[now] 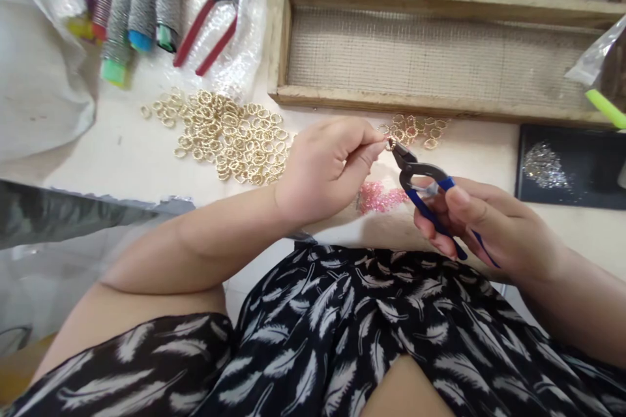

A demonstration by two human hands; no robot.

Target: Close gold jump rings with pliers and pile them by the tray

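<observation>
My left hand [332, 163] pinches a small gold ring [390, 143] between thumb and forefinger. In my right hand [482, 218] are blue-handled pliers [430, 174], their dark jaws meeting the ring at my left fingertips. Whether the jaws are fully closed on it is too small to tell. A pile of gold twisted rings [235, 137] lies to the left of my left hand. Beyond the pliers' tip sits a smaller group of gold rings [413, 129], some with pink on them. Pink beads [379, 197] lie on the table below the jaws.
Wooden mesh-bottomed trays [391, 101] span the back. A black tray [577, 186] with small silvery pieces stands at the right. Red-handled pliers [215, 29] rest on plastic wrap at the back left, beside several wire-wound rods [141, 0]. Pale cloth or plastic [39, 78] covers the left side.
</observation>
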